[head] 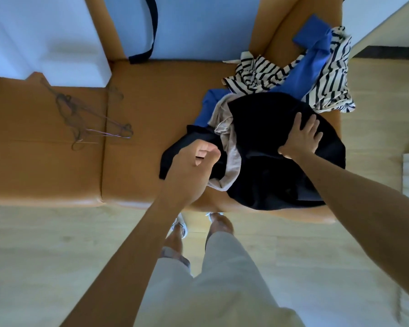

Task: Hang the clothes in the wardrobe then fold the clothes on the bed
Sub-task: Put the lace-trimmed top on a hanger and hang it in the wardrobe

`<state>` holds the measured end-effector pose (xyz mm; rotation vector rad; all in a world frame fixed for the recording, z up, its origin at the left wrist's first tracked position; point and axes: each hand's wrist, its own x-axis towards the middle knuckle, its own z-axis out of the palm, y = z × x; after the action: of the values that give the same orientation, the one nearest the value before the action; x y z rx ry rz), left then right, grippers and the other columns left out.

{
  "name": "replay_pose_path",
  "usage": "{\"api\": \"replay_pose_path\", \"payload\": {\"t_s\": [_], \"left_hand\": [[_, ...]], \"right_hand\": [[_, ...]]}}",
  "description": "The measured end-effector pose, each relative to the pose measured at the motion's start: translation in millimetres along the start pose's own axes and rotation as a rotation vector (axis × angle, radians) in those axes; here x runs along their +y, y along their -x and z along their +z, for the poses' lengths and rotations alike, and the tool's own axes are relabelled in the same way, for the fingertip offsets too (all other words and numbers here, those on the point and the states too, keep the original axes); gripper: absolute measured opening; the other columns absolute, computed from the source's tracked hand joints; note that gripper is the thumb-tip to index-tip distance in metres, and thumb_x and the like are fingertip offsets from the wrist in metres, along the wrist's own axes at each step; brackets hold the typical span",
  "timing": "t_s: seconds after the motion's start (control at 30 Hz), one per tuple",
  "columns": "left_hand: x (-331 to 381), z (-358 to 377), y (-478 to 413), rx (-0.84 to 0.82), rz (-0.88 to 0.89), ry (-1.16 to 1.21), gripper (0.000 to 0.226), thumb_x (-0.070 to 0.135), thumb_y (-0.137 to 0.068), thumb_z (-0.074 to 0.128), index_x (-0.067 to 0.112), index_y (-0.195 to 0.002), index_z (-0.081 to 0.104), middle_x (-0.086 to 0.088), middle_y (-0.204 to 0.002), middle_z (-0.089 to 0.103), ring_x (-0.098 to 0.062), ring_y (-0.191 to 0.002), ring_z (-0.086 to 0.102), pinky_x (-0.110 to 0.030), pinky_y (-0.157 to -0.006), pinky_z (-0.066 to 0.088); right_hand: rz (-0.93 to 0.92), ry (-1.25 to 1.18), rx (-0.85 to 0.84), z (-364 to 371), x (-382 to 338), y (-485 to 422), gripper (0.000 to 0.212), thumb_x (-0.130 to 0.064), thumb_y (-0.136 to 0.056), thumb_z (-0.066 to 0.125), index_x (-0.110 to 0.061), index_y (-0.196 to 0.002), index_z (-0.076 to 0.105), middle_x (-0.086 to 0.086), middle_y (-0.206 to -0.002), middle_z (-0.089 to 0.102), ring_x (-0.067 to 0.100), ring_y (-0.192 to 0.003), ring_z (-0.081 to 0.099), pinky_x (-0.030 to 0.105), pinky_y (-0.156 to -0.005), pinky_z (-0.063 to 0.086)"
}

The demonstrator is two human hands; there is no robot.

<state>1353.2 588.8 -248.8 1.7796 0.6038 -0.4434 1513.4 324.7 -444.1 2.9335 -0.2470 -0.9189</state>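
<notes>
Step in hand, by the look of it: one piece is being pulled from the clothes pile. The black garment [269, 142] is gripped at its edge by the curled left hand [194, 161] and pressed flat by the right hand [301, 138], fingers spread. Beige garment [229, 147], blue garment [302, 74] and striped garment [257, 74] are tangled under and behind it. Next move likely needs the black piece freed without dragging the beige one. Wire hangers [85, 114] are lying well apart to the left. Everything is sat on a tan padded bed surround [151, 90]; pale mattress [198, 27] beyond, light wood floor [57, 244] below.
</notes>
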Motion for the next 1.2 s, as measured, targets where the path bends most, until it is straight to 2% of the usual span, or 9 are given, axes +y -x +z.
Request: {"api": "replay_pose_path", "payload": {"t_s": [0.1, 0.23, 0.43, 0.6, 0.67, 0.87, 1.03, 1.13, 1.2], "left_hand": [[-3, 5, -12, -0.005, -0.032, -0.004, 0.015, 0.030, -0.100, 0.052, 0.040, -0.094, 0.060, 0.009, -0.107, 0.070, -0.009, -0.101, 0.067, -0.020, -0.078, 0.043], [-7, 15, -25, -0.020, -0.044, -0.024, 0.012, 0.032, -0.100, 0.052, 0.040, -0.094, 0.059, 0.012, -0.104, 0.070, -0.005, -0.099, 0.067, -0.016, -0.078, 0.043], [-16, 35, -34, -0.071, -0.057, -0.058, 0.013, 0.030, -0.100, 0.054, 0.025, -0.106, 0.065, 0.016, -0.097, 0.068, -0.002, -0.092, 0.067, -0.007, -0.072, 0.044], [-23, 43, -33, -0.091, -0.124, -0.034, 0.017, 0.032, -0.100, 0.054, 0.025, -0.110, 0.066, 0.010, -0.104, 0.070, -0.007, -0.099, 0.067, -0.020, -0.082, 0.049], [-25, 45, -33, -0.096, -0.178, 0.008, 0.015, 0.033, -0.100, 0.053, 0.028, -0.107, 0.065, 0.009, -0.106, 0.070, -0.008, -0.102, 0.066, -0.027, -0.088, 0.052], [-12, 38, -35, -0.029, -0.496, 0.368, 0.031, 0.046, -0.101, 0.051, 0.024, -0.123, 0.054, -0.005, -0.127, 0.060, -0.022, -0.114, 0.061, -0.042, -0.088, 0.059], [-12, 9, -37, -0.136, -0.536, 0.863, 0.073, 0.075, -0.082, 0.058, 0.019, -0.127, 0.066, -0.008, -0.112, 0.074, -0.027, -0.102, 0.070, -0.047, -0.087, 0.059], [-1, -14, -30, -0.011, -0.452, 0.896, 0.048, 0.044, -0.090, 0.067, 0.005, -0.118, 0.065, -0.006, -0.079, 0.068, -0.019, -0.066, 0.069, -0.030, -0.058, 0.056], [-1, -32, -24, 0.196, -0.373, 0.754, 0.037, 0.015, -0.089, 0.067, 0.003, -0.123, 0.059, -0.009, -0.084, 0.065, -0.023, -0.068, 0.069, -0.034, -0.060, 0.055]], "right_hand": [[0.098, 0.021, -0.093, 8, 16, -21, 0.142, -0.032, -0.070, 0.089, -0.022, -0.156, -0.024, 0.025, -0.165, -0.001, 0.040, -0.154, -0.002, 0.059, -0.122, 0.002], [0.065, 0.119, -0.191, 24, 27, -38, 0.144, -0.043, -0.069, 0.088, -0.018, -0.155, -0.025, 0.027, -0.147, 0.044, 0.042, -0.142, 0.036, 0.064, -0.118, 0.007], [-0.138, 0.360, -0.268, 44, 9, -32, 0.050, -0.018, -0.089, 0.065, -0.008, -0.135, 0.050, 0.017, -0.135, 0.055, 0.038, -0.126, 0.053, 0.052, -0.111, 0.034], [-0.286, -0.129, -0.241, 46, -18, -2, 0.043, -0.042, -0.095, 0.036, -0.003, -0.093, 0.055, 0.025, -0.109, 0.056, 0.043, -0.107, 0.056, 0.043, -0.086, 0.046], [-0.329, -0.354, -0.168, 36, -34, 19, 0.030, -0.027, -0.098, 0.043, -0.003, -0.081, 0.049, 0.026, -0.111, 0.053, 0.041, -0.098, 0.055, 0.042, -0.083, 0.043], [-0.469, -0.825, -0.069, -29, -68, 107, 0.008, -0.009, -0.097, 0.050, -0.008, -0.096, 0.058, 0.006, -0.088, 0.061, 0.020, -0.079, 0.056, 0.027, -0.071, 0.035], [-0.846, -0.969, -0.135, -73, -89, 204, 0.014, 0.001, -0.090, 0.054, -0.012, -0.091, 0.059, -0.003, -0.088, 0.061, -0.001, -0.078, 0.057, 0.014, -0.068, 0.043], [-1.007, -0.909, -0.168, -84, -101, 240, 0.003, -0.004, -0.084, 0.062, -0.001, -0.086, 0.063, 0.003, -0.091, 0.062, 0.014, -0.082, 0.059, 0.030, -0.070, 0.049], [-1.064, -0.866, -0.214, -98, -104, 253, 0.007, -0.010, -0.085, 0.069, -0.006, -0.084, 0.063, -0.003, -0.089, 0.060, 0.013, -0.081, 0.059, 0.028, -0.070, 0.048]]}}
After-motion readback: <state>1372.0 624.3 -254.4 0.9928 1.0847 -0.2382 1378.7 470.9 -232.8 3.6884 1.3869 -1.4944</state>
